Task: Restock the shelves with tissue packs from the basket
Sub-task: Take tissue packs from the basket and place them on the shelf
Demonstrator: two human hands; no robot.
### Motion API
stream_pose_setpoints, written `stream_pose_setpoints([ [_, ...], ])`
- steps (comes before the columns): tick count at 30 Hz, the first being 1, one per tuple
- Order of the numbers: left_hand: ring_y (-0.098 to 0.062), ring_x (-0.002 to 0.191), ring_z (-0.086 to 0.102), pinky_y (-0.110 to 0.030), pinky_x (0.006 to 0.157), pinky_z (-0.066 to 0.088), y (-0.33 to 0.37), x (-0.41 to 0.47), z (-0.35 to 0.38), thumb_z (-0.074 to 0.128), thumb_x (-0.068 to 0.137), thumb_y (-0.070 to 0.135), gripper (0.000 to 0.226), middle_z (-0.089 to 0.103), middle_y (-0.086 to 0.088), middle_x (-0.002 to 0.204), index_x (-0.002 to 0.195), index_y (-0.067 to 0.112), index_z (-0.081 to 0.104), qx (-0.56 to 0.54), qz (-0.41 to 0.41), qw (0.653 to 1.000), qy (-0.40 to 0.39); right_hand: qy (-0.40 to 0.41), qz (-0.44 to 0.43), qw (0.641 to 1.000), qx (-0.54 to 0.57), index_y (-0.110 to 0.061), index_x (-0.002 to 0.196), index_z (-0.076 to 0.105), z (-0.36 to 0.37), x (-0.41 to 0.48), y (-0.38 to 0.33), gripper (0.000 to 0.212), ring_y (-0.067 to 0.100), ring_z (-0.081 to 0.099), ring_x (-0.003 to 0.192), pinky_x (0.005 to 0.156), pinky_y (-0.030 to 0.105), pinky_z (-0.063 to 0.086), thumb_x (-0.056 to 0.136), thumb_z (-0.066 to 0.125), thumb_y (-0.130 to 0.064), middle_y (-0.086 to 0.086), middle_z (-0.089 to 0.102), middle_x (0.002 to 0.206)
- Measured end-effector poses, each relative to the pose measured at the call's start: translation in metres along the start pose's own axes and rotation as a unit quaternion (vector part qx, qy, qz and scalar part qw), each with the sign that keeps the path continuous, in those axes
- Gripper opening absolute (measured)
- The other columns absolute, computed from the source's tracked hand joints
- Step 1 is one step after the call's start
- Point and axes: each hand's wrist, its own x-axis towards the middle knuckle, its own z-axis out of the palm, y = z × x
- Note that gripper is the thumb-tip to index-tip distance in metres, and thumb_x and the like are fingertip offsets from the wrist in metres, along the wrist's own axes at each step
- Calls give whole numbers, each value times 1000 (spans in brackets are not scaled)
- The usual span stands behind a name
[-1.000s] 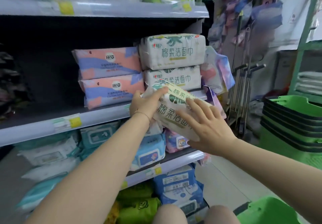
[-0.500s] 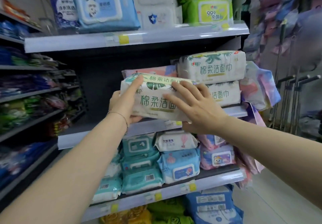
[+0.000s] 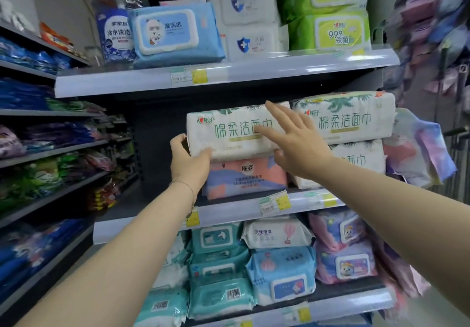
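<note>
We see soft, even, slightly cool light across the aisle, with no hard shadows. The back of the middle shelf (image 3: 157,148) lies in deep shade beneath the upper shelf (image 3: 279,69), whose front strip carries a pale sheen. The hanging goods (image 3: 432,21) at the right edge smear with blur. The left shelves (image 3: 50,153) bend and soften from wide-angle distortion.

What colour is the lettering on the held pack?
Green, on the white pack; head view.
</note>
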Motion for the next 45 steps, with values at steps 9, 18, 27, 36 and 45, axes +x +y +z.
stream_pose_setpoints([
  [9, -15, 93, 53, -26, 77, 37, -25, 22, 3, 62, 90, 21, 47, 57, 4, 109, 132, 28, 43, 67, 45, 997, 17, 86, 19, 996, 7, -15, 108, 60, 51, 6, 0, 65, 38, 45, 101, 68, 47, 52, 50, 60, 16, 18, 56, 111],
  [18, -15, 86, 55, -21, 58, 37, -31, 40, 24, 67, 86, 27, 50, 59, 3, 107, 130, 31, 43, 109, 35, 993, 9, 7, 89, 992, 90, -6, 114, 61, 69, 1, 1, 53, 49, 50, 111, 79, 54, 50, 63, 70, 6, 22, 56, 110],
  [27, -28, 109, 41, -36, 81, 35, -37, 12, 13, 70, 79, 23, 50, 43, -7, 121, 120, 15, 43, 371, 216, 899, 92, -24, 53, 998, 19, -7, 95, 61, 52, -4, -23, 30, 35, 55, 85, 65, 39, 43, 67, 67, -17, 14, 58, 98],
  [36, -25, 97, 44, -33, 71, 33, -88, -42, -34, 68, 72, 26, 31, 52, 1, 102, 99, 18, 56, 502, 336, 795, -54, -63, -12, 997, 49, -9, 87, 61, 45, -49, -82, 24, 32, 52, 73, 59, 39, 40, 68, 54, -23, 8, 56, 80],
  [45, -18, 115, 38, -34, 86, 32, -159, -122, -85, 53, 87, 43, 39, 44, 7, 119, 121, 27, 45, 557, 199, 777, -216, -179, -24, 966, 185, -14, 92, 60, 60, -136, -190, 29, 28, 52, 73, 62, 36, 37, 74, 44, -31, 2, 53, 76],
])
